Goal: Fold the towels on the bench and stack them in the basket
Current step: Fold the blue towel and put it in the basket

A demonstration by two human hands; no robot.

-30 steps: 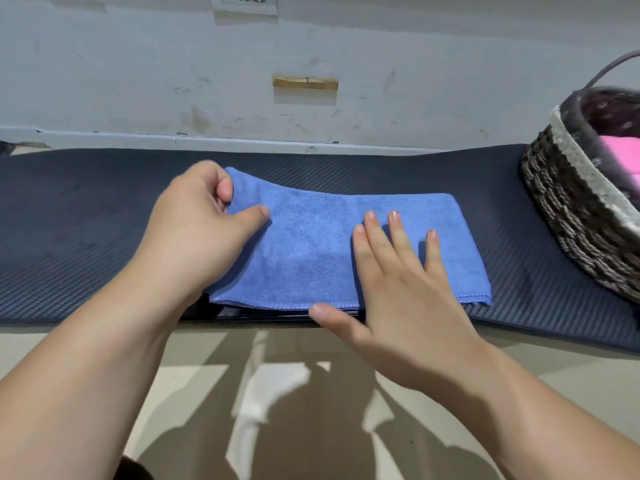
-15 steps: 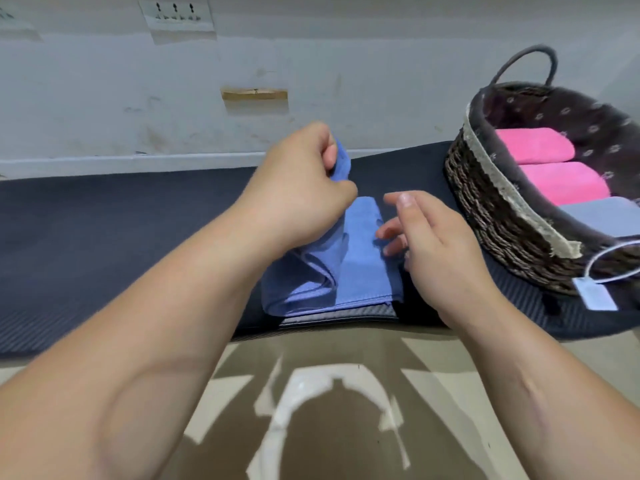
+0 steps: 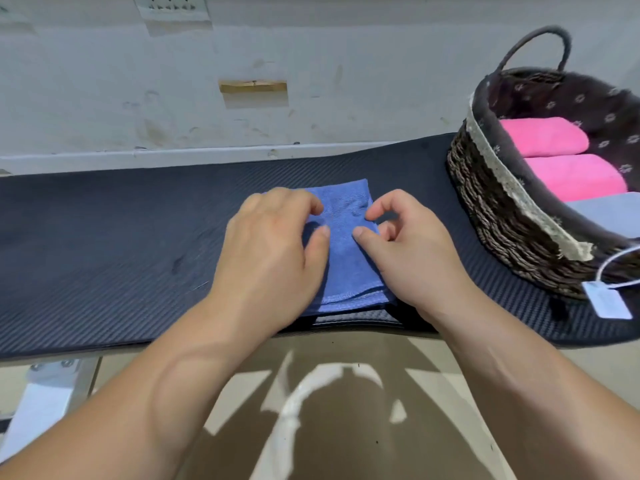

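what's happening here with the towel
A person is folding a blue towel on the bench. It lies folded small, with the left grip and right grip resting on its two sides, fingers curled; whether they pinch it is unclear. The basket on the right holds two pink towels and a grey one.
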